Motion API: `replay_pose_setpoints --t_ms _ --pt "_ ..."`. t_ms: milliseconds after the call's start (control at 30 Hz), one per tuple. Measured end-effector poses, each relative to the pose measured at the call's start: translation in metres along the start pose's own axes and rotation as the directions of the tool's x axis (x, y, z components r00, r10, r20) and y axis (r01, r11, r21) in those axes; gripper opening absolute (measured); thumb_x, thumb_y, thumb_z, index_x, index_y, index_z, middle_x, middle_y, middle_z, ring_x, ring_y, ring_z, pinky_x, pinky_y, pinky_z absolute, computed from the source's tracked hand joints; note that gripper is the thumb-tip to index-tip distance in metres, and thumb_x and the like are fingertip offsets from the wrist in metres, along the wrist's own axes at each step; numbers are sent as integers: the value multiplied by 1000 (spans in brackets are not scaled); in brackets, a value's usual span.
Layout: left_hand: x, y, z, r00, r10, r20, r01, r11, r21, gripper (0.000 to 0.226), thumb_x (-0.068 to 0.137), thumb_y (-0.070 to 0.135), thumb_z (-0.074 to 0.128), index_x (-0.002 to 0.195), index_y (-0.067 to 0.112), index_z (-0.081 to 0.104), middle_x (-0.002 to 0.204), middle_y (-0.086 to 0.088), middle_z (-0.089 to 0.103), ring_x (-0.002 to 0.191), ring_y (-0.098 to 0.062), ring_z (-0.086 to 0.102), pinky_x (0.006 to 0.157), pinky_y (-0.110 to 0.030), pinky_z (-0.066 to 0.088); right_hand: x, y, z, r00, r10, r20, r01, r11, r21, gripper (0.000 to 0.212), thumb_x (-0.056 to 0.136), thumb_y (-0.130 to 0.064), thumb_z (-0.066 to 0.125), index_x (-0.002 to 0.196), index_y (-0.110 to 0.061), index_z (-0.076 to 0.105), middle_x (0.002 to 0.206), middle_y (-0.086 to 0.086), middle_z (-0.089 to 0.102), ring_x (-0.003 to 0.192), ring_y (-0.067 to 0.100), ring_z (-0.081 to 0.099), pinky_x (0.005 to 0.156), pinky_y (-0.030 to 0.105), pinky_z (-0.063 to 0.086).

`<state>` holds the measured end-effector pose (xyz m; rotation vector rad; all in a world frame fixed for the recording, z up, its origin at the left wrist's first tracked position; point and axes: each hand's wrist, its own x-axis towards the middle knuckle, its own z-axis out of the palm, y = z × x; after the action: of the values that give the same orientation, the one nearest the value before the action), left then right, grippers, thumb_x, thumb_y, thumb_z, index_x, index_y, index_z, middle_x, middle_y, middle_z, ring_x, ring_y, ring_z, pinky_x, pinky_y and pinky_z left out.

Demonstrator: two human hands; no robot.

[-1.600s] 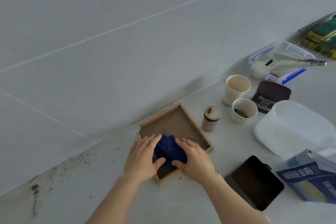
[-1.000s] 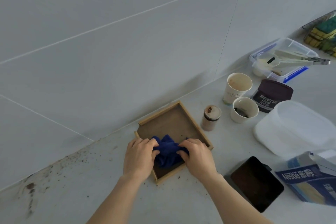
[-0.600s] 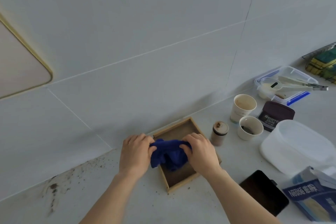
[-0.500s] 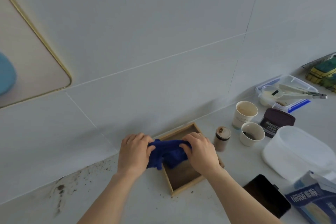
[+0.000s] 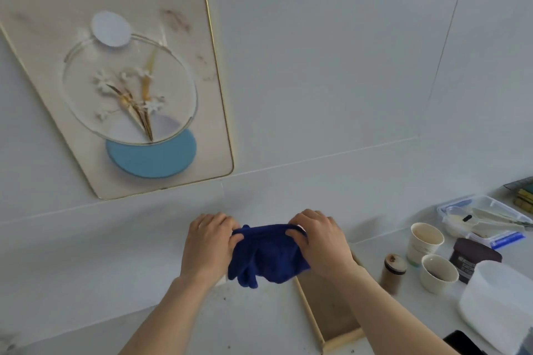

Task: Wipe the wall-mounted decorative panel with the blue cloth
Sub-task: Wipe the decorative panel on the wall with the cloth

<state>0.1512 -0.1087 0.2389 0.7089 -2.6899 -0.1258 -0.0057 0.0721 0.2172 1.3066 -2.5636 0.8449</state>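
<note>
The blue cloth [image 5: 266, 255] hangs bunched in the air between my two hands, above the counter. My left hand [image 5: 207, 242] grips its left edge and my right hand [image 5: 323, 239] grips its right edge. The decorative panel [image 5: 184, 8] is mounted on the tiled wall at the upper left: cream with a thin gold rim, a clear round dish of dried flowers [image 5: 129, 89], a white disc and a light blue disc [image 5: 151, 157]. Brownish smudges mark its upper right part. The cloth is below and to the right of the panel, apart from it.
A wooden tray [image 5: 327, 305] lies on the counter under my right forearm. To the right stand a small brown jar [image 5: 392, 272], two paper cups [image 5: 424, 243], a dark tub [image 5: 473, 258], a white lidded container [image 5: 499, 305], a clear box with tongs [image 5: 484, 220] and a dark phone [image 5: 464, 343].
Both hands lifted the cloth out of the wooden tray and up off the counter. My view tilted up and left, so the wall panel came fully into sight.
</note>
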Motion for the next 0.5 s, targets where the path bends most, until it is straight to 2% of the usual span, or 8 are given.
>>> replay_pose_setpoints --t_ms 67,233,400,500 --pt "-6 -19 -22 999 -9 -37 9 1000 -1 19 103 41 53 105 29 68 106 14 67 106 -18 60 103 -30 36 7 -27 -5 1000 -27 -5 27 1000 2 22 106 -34 50 110 -28 70 110 -10 69 105 17 61 93 30 41" --pt "-17 -63 -69 991 -34 -133 33 999 -8 19 104 42 51 108 31 66 110 16 66 109 -14 58 104 -28 35 26 -91 -13 993 -99 -70 98 995 -29 20 105 -39 51 110 -32 70 108 -12 62 103 16 57 89 30 41" --pt "-20 -98 -103 970 -60 -236 57 998 -21 17 102 42 54 102 31 67 103 16 66 104 -16 59 96 -28 40 43 -143 -24 991 -97 -89 97 995 -2 16 104 -41 53 107 -37 68 95 -16 50 94 12 51 73 26 37" --pt "-19 -110 -120 957 -62 -284 52 998 -43 15 101 42 56 100 31 66 100 15 67 100 -16 60 93 -28 43 52 -165 -31 996 -46 -78 48 999 21 13 102 -43 54 105 -40 67 89 -13 59 83 13 54 67 28 40"
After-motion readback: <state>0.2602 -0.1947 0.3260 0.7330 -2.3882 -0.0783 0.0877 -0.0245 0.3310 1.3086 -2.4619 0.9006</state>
